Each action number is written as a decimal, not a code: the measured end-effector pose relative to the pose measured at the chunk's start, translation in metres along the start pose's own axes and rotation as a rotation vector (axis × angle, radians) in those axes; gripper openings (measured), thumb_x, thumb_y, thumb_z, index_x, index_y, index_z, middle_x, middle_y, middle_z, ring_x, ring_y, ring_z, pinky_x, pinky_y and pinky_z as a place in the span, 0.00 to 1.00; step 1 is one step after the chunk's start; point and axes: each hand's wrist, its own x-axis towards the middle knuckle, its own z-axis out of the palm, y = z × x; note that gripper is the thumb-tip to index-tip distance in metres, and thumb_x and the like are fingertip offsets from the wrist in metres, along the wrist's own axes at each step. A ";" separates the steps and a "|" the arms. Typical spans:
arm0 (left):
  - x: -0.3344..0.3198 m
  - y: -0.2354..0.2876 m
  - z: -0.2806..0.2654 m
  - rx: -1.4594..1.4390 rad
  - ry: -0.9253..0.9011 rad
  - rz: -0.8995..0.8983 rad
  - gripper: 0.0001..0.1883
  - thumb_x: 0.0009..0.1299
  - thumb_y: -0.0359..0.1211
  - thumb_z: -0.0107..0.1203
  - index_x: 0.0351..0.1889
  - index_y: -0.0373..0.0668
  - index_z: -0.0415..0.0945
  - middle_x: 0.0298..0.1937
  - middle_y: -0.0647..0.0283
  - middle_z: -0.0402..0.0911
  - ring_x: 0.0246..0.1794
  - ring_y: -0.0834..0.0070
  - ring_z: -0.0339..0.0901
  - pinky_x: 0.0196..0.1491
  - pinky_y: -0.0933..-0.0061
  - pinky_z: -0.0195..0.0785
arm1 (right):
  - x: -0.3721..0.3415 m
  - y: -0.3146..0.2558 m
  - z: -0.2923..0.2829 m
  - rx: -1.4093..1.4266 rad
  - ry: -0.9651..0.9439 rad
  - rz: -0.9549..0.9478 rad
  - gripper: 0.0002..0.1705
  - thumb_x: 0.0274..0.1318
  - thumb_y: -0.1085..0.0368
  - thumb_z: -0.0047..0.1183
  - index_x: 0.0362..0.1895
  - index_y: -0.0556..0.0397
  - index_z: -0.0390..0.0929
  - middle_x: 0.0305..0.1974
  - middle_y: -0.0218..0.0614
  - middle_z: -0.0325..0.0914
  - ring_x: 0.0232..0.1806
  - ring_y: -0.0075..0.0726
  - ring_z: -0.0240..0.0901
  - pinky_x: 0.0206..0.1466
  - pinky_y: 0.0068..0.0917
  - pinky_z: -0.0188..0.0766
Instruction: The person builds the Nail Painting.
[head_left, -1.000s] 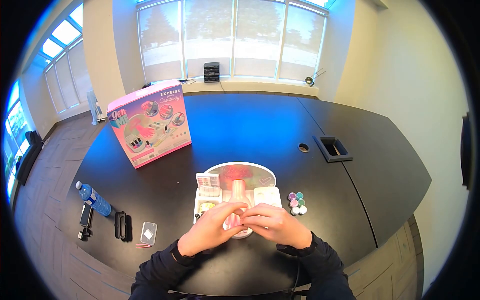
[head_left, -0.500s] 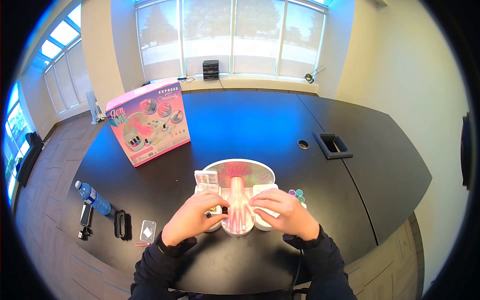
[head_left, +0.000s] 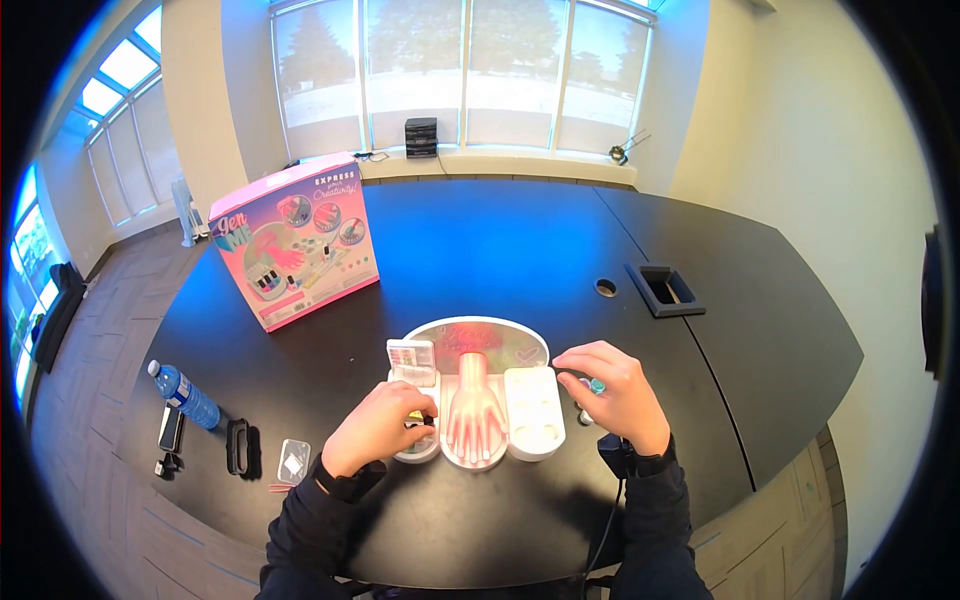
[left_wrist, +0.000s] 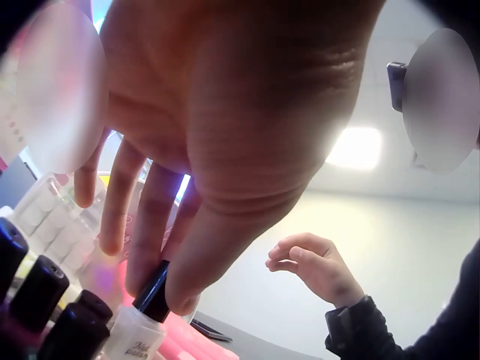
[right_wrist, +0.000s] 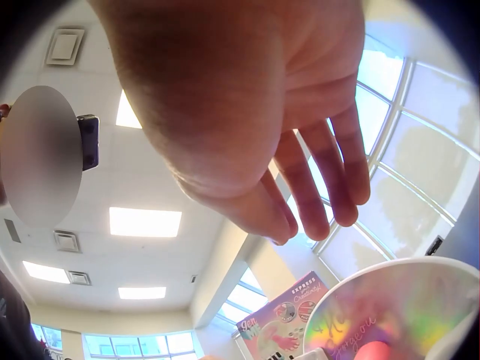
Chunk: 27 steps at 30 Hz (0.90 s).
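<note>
My left hand [head_left: 378,430] is at the left compartment of the white nail stand [head_left: 537,458]; in the left wrist view, its thumb and fingers pinch the black cap of a clear polish bottle [left_wrist: 135,337]. Other black-capped bottles [left_wrist: 39,292] stand beside it. A pink model hand [head_left: 474,410] lies palm down at the stand's middle, fingers toward me. My right hand [head_left: 622,396] hovers right of the stand with relaxed fingers, holding nothing, and partly covers the small glitter jars [head_left: 597,386].
A pink box [head_left: 300,250] stands at the back left. Further left are a water bottle [head_left: 187,397], a black phone [head_left: 171,430], a black frame-like object [head_left: 238,447] and a small clear case [head_left: 294,461]. A square table opening [head_left: 667,291] lies at the right.
My hands have parted from over the model hand. The left moved left to the bottles and pinches a cap; the right moved right, toward the jars.
</note>
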 end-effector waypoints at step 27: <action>0.000 -0.008 0.014 0.058 -0.072 -0.063 0.10 0.60 0.29 0.73 0.39 0.41 0.86 0.40 0.56 0.90 0.49 0.53 0.85 0.56 0.53 0.77 | -0.024 0.091 -0.005 -0.195 -0.175 0.349 0.13 0.59 0.63 0.72 0.47 0.52 0.91 0.47 0.40 0.90 0.54 0.53 0.84 0.61 0.46 0.81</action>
